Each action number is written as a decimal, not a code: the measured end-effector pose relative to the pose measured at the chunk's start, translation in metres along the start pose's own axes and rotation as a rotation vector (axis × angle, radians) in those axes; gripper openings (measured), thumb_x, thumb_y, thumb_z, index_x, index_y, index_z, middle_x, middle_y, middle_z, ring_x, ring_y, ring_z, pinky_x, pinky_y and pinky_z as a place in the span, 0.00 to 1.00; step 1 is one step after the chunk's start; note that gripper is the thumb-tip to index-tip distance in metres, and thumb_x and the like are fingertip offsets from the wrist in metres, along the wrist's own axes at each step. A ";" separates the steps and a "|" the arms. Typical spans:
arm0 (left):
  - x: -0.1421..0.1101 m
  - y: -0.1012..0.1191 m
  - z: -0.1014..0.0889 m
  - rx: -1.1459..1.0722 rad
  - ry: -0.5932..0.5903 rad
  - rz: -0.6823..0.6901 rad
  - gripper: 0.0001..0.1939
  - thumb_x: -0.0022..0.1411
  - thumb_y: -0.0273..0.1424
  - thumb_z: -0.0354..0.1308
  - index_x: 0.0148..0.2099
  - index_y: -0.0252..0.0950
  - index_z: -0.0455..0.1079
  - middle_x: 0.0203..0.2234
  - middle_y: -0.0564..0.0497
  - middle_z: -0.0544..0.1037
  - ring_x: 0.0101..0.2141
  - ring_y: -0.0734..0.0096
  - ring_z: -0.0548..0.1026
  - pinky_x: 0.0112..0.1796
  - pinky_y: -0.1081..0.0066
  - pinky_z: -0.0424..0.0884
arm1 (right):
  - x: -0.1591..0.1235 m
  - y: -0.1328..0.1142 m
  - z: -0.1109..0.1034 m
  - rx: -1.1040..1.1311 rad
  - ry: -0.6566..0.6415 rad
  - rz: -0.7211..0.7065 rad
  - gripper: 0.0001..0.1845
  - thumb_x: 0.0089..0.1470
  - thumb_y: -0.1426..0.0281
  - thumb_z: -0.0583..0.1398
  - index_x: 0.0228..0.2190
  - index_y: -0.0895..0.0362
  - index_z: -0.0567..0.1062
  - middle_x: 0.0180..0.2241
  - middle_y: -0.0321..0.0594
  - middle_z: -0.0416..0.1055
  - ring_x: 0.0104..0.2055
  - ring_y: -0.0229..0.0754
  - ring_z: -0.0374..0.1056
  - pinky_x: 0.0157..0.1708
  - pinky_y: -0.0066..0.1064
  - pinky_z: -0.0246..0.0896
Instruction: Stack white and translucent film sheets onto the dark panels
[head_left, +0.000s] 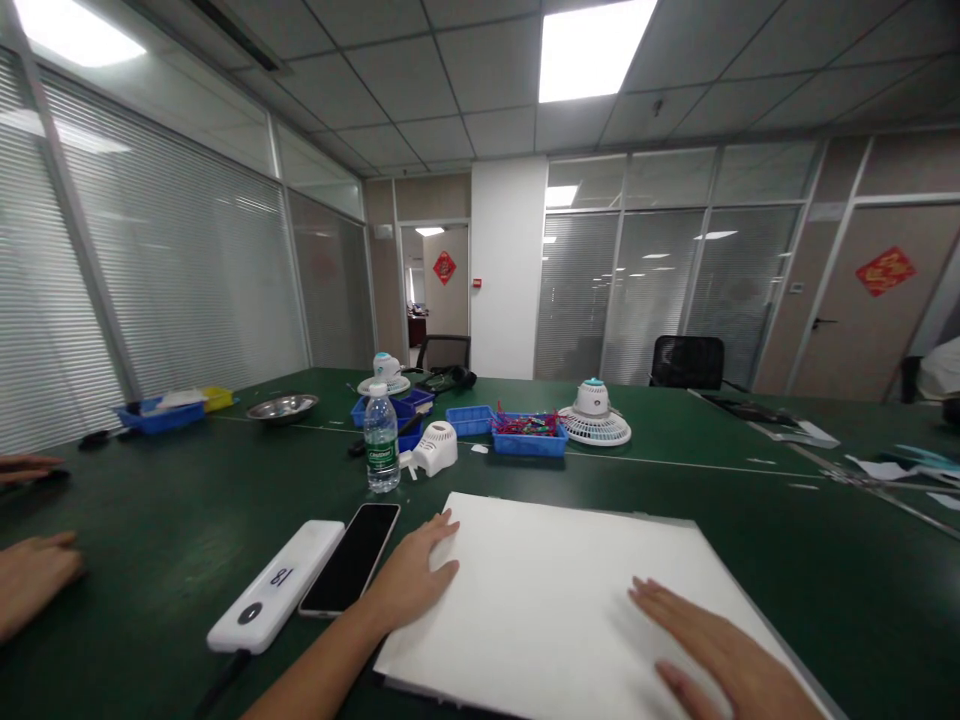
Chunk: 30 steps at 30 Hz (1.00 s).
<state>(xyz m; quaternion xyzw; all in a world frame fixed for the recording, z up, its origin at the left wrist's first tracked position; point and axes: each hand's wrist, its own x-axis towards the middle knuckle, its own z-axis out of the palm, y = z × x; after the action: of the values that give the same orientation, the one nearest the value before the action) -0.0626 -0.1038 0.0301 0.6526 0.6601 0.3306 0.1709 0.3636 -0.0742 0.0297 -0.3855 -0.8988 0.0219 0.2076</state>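
Observation:
A large white sheet or board (547,590) lies in front of me on the green table, over something flat whose edge shows beneath it. My left hand (415,572) rests at its left edge, thumb and fingers apart, holding nothing. Over the right part of the white surface is my right hand (705,645), fingers stretched out and the thumb apart; whether it touches cannot be told. Beside my left forearm lie a black-screened phone (351,560) and a white power bank (277,585) marked "18", with a black cable at its near end.
Beyond the sheet stand a water bottle (382,440), a white plastic housing (436,448), a blue tray of wired parts (529,440) and a white fan (595,415). A metal dish (283,408) sits farther left. Another person's hands (37,580) are at the left edge.

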 end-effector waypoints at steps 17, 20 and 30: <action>0.004 0.009 0.004 0.039 -0.055 0.001 0.31 0.59 0.36 0.56 0.64 0.34 0.68 0.67 0.45 0.61 0.67 0.56 0.57 0.67 0.56 0.50 | -0.009 0.133 0.018 -0.081 -0.052 0.541 0.41 0.56 0.42 0.47 0.55 0.57 0.74 0.62 0.53 0.62 0.68 0.61 0.50 0.64 0.60 0.47; 0.004 0.005 0.005 0.051 -0.052 0.008 0.29 0.61 0.36 0.55 0.64 0.36 0.68 0.68 0.47 0.61 0.68 0.56 0.56 0.67 0.55 0.50 | -0.011 0.134 0.023 -0.089 -0.029 0.543 0.42 0.53 0.41 0.49 0.53 0.59 0.75 0.61 0.57 0.64 0.68 0.64 0.50 0.63 0.62 0.47; -0.002 0.009 0.007 0.135 -0.024 0.065 0.26 0.65 0.38 0.51 0.64 0.39 0.69 0.66 0.47 0.65 0.67 0.58 0.58 0.66 0.56 0.51 | 0.003 0.147 0.017 0.331 0.080 0.879 0.43 0.48 0.41 0.52 0.52 0.60 0.76 0.66 0.51 0.55 0.70 0.62 0.40 0.67 0.58 0.38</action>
<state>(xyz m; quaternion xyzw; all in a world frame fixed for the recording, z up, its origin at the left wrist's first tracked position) -0.0507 -0.1047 0.0305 0.6875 0.6573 0.2827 0.1239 0.4559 0.0333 -0.0144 -0.6918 -0.6260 0.2357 0.2720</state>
